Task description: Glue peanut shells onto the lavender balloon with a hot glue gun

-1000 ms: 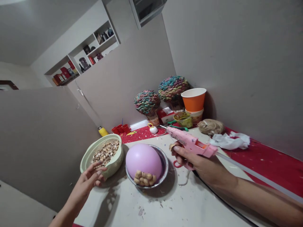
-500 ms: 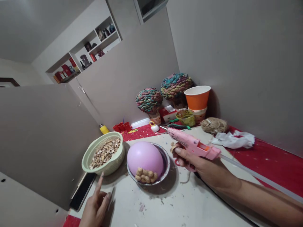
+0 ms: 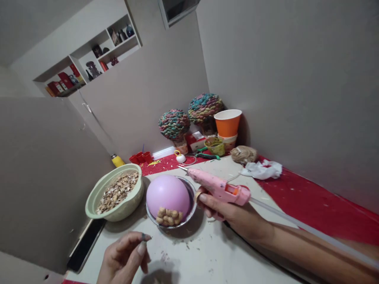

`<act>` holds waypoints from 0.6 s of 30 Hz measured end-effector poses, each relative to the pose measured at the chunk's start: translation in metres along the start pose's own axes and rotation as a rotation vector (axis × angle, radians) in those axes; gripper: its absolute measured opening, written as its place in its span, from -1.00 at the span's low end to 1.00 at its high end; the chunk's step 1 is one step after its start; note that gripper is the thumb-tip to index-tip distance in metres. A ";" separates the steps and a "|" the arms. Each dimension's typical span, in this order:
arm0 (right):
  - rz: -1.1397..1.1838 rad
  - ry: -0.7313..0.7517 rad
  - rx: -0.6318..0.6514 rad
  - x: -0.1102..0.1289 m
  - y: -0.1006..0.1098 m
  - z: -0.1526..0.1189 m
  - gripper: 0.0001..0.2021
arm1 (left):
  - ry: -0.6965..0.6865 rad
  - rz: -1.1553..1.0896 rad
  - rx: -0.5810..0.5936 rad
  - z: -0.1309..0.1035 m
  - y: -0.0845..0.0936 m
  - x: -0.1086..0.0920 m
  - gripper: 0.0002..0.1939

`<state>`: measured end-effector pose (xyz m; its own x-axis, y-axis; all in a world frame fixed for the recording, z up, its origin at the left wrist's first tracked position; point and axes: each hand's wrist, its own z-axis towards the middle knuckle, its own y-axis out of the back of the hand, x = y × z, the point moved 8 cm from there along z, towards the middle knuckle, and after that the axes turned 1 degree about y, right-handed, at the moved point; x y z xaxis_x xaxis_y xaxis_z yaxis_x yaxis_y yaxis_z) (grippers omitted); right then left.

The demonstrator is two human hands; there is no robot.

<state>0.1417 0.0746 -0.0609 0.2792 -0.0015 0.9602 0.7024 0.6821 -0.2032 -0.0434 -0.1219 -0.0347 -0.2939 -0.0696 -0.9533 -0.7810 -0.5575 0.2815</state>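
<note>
A pink glue gun (image 3: 219,185) is in my right hand (image 3: 226,211), its metal tip pointing left above the bowl's far rim. A peanut shell piece (image 3: 197,196) shows at that hand's fingertips. The pink balloon (image 3: 167,195) rests in a metal bowl (image 3: 193,205), with several peanuts (image 3: 169,217) in a cluster on its near side. My left hand (image 3: 126,254) hovers over the white board in front of the bowl, fingers curled and apart, holding nothing. Left of the balloon, a green basket (image 3: 130,201) holds many peanut shells (image 3: 118,193).
A phone (image 3: 85,245) lies at the left. Behind stand two colourful balls on pots (image 3: 174,125), an orange cup (image 3: 227,124), a green-yellow bowl (image 3: 215,146) and a yellow bottle (image 3: 117,160). Twine (image 3: 243,154) and a white cloth (image 3: 262,169) lie at the right.
The view has shifted, so most things sit further left. My left hand has moved right from near the basket, and its pointing index finger has bent. My right hand still holds the glue gun.
</note>
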 end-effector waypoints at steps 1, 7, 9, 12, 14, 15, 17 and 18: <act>-0.007 0.023 0.043 0.004 -0.005 -0.003 -0.45 | 0.007 -0.071 0.042 0.004 -0.013 -0.010 -0.69; -0.098 0.189 0.241 0.029 -0.028 -0.018 -0.50 | 0.101 -0.339 0.385 0.033 -0.090 -0.037 -0.79; -0.141 0.204 0.264 0.035 -0.030 -0.020 -0.58 | 0.153 -0.388 0.440 0.038 -0.104 -0.036 -0.75; -0.214 0.252 0.238 0.042 -0.028 -0.019 -0.70 | 0.185 -0.426 0.479 0.043 -0.116 -0.034 -0.70; -0.224 0.297 0.234 0.046 -0.027 -0.018 -0.78 | 0.196 -0.447 0.497 0.045 -0.120 -0.032 -0.68; -0.208 0.315 0.249 0.047 -0.028 -0.018 -0.81 | 0.204 -0.450 0.504 0.045 -0.122 -0.031 -0.67; -0.153 0.307 0.287 0.047 -0.031 -0.018 -0.85 | 0.226 -0.451 0.526 0.047 -0.125 -0.028 -0.67; -0.131 0.287 0.296 0.046 -0.032 -0.017 -0.86 | 0.241 -0.458 0.542 0.047 -0.126 -0.027 -0.68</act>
<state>0.1434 0.0403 -0.0132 0.4000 -0.2766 0.8738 0.5374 0.8431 0.0208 0.0371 -0.0110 -0.0391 0.2062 -0.1422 -0.9681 -0.9765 -0.0929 -0.1943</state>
